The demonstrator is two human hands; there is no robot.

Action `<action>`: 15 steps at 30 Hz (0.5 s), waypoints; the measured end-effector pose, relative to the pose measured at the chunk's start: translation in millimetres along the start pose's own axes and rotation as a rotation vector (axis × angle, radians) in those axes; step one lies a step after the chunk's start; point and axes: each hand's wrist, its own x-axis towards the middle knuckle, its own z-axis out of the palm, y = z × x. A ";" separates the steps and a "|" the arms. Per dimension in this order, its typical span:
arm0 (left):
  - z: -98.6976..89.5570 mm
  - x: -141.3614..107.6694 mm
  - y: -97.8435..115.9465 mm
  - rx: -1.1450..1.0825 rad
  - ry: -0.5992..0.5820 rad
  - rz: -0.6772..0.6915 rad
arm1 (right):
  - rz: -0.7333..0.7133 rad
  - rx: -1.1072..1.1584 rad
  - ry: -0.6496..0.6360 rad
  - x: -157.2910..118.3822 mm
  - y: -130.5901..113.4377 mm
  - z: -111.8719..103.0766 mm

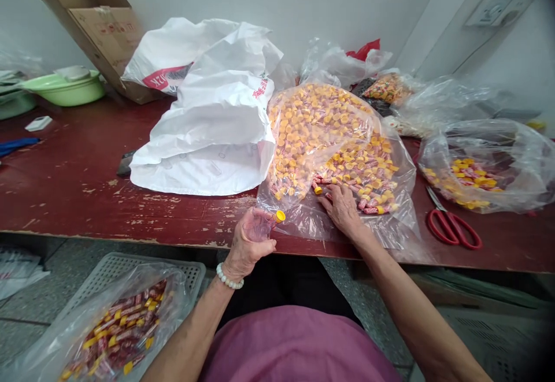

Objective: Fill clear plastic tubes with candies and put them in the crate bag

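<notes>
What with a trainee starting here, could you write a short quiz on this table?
1. Multiple choice: where do the red-handled scissors lie?
a) in the green basin
b) on top of the white sack
c) to the right of the large clear bag

2. Short answer: on which wrist is the beaded bracelet?

3. Fill in the blank: the right hand reaches in among small tubes whose caps are ____.

Key: 1. c. 2. The left. 3. Yellow.
</notes>
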 end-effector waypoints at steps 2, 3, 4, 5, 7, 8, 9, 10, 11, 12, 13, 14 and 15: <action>1.6 1.3 -1.6 -0.012 0.004 -0.008 | 0.024 -0.027 -0.007 -6.6 2.3 -0.8; 2.1 1.8 -2.5 -0.016 0.003 -0.011 | 0.050 -0.010 -0.013 -8.8 2.5 -2.2; 2.5 2.1 -3.4 -0.016 0.003 -0.012 | 0.071 0.027 -0.020 -10.2 1.3 -5.0; 2.8 2.3 -4.0 -0.009 0.002 -0.013 | 0.083 0.074 -0.022 -11.1 -2.0 -9.3; 3.8 2.2 -4.2 0.032 -0.002 -0.011 | 0.076 0.222 -0.026 -12.2 -16.4 -23.0; 4.6 1.9 -3.8 0.060 -0.004 -0.008 | 0.050 0.314 -0.033 -12.9 -27.7 -32.0; 5.8 1.5 -3.1 0.089 -0.009 -0.007 | 0.009 0.409 -0.048 -13.7 -41.1 -41.7; 7.2 1.0 -2.1 0.118 -0.016 -0.010 | -0.058 0.517 -0.067 -14.6 -55.8 -51.4; 8.7 0.6 -1.1 0.147 -0.026 -0.013 | -0.144 0.594 -0.089 -15.6 -70.5 -60.5; 10.2 0.1 -0.2 0.175 -0.036 -0.012 | -0.236 0.642 -0.116 -16.4 -84.1 -68.3; 11.5 -0.3 0.4 0.202 -0.049 -0.007 | -0.324 0.657 -0.152 -17.0 -95.6 -74.4; 12.5 -0.6 0.7 0.225 -0.063 0.003 | -0.400 0.651 -0.189 -17.2 -104.5 -78.8; 13.0 -0.8 0.7 0.242 -0.072 0.015 | -0.458 0.637 -0.227 -17.1 -110.4 -81.7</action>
